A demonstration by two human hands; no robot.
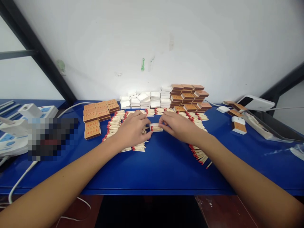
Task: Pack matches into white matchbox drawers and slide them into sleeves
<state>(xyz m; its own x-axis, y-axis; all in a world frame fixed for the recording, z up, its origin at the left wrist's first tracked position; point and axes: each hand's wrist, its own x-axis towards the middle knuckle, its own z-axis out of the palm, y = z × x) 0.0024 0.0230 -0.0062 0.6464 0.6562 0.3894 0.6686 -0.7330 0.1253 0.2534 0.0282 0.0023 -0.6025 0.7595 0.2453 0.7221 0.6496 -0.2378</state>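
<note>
My left hand [133,128] is curled over a heap of red-tipped matches [114,125] on the blue table [161,164], its fingers pinched on a few matches. My right hand [177,125] grips a small white matchbox tray [156,128] partly filled with matches, between the two hands. More matches [198,153] lie in a band under my right wrist. White inner trays [144,99] are stacked at the back by the wall.
Orange matchbox sleeves [99,114] lie stacked at the left; brown ones [190,96] are piled at the back right. A white power strip [26,118] and cables sit far left. A phone [256,103], chargers and loose boxes [238,125] occupy the right.
</note>
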